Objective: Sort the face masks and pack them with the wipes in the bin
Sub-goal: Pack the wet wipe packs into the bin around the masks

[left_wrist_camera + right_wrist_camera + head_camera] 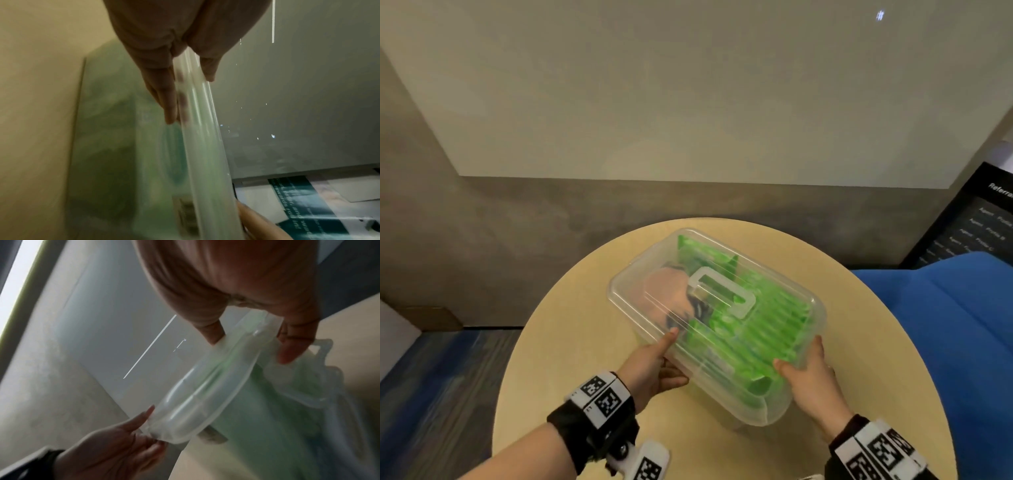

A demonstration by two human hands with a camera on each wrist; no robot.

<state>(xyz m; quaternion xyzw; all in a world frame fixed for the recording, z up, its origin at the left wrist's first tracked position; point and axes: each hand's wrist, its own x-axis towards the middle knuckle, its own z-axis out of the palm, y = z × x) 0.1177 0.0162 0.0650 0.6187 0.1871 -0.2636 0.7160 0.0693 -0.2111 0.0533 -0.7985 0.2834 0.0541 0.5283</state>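
A clear plastic bin [784,397] stands on the round wooden table [558,342], tilted toward me. Its clear lid [654,281] with a white handle [722,291] covers the top. Green packets [767,329] and a tan and black mask [671,291] show through the lid. My left hand [654,366] grips the bin's near left rim [197,113], thumb on the lid, fingers under the edge. My right hand [808,373] grips the near right corner, thumb on top. In the right wrist view the lid edge [205,386] runs between both hands.
A blue upholstered seat [945,325] stands right of the table. A dark printed sign [969,222] leans at the far right. A grey wall with a white panel rises behind. Bare tabletop surrounds the bin.
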